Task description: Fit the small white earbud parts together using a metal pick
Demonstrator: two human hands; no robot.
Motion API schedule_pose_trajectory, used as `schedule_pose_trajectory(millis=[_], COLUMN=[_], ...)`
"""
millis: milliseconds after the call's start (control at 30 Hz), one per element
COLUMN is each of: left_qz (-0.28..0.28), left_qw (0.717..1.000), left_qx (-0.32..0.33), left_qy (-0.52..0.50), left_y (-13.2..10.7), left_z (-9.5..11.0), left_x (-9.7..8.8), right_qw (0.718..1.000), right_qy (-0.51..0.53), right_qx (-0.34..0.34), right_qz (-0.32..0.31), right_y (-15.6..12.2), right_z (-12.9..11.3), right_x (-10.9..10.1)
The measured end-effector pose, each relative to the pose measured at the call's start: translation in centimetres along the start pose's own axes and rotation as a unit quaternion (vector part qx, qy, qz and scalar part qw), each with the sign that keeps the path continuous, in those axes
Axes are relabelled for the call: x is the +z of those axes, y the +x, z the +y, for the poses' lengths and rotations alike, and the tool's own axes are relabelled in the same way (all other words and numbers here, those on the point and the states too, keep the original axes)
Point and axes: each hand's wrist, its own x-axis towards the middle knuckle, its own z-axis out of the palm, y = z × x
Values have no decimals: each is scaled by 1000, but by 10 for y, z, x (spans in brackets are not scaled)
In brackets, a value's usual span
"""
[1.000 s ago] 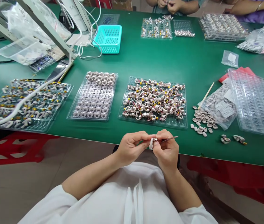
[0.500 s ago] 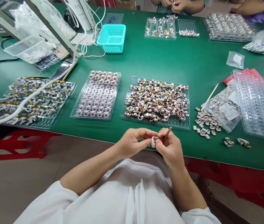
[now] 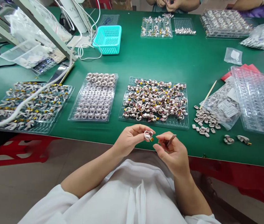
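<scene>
Between the thumb and fingers of my left hand [image 3: 132, 138] is a pale, curved earbud part [image 3: 148, 135] with a small yellow tab. My right hand [image 3: 172, 152] is a short way to its right, thumb and forefinger apart, not touching the part. A thin dark tool, likely tweezers [image 3: 171, 140], is tucked in the curled fingers of that hand; its far end is hidden. Just beyond both hands lies a clear tray [image 3: 176, 123] heaped with similar earbud parts [image 3: 155, 99].
Left of it stand a tray of round parts [image 3: 96, 96] and a tray of curved parts [image 3: 29, 107]. Loose small caps [image 3: 206, 119], a wooden stick [image 3: 208, 95], a plastic bag [image 3: 226, 104] and a clear tray [image 3: 258, 99] lie right. Farther back are a turquoise basket [image 3: 108, 40] and a co-worker's hands [image 3: 169, 4].
My hands have parted: the right has drawn away to the right with the tool. My left hand keeps the earbud part, now turned so its yellow tab shows.
</scene>
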Motion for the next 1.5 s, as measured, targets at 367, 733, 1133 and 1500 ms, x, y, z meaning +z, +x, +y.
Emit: schedule_pose_trajectory(millis=[367, 733, 1133, 1500], left_qz=[15, -24, 23, 44], left_qw=[999, 913, 952, 950], left_qx=[12, 249, 170, 194], left_qy=[38, 322, 255, 240], left_y=[-3, -4, -5, -5], left_z=[-3, -1, -12, -20], left_x=[8, 2, 0, 0], right_qw=[968, 971, 947, 954], right_qy=[-168, 127, 253, 248], right_qx=[-159, 190, 194, 166], right_qz=[94, -67, -47, 3], right_y=[0, 7, 3, -4], right_z=[-1, 4, 13, 17], right_x=[19, 4, 13, 24])
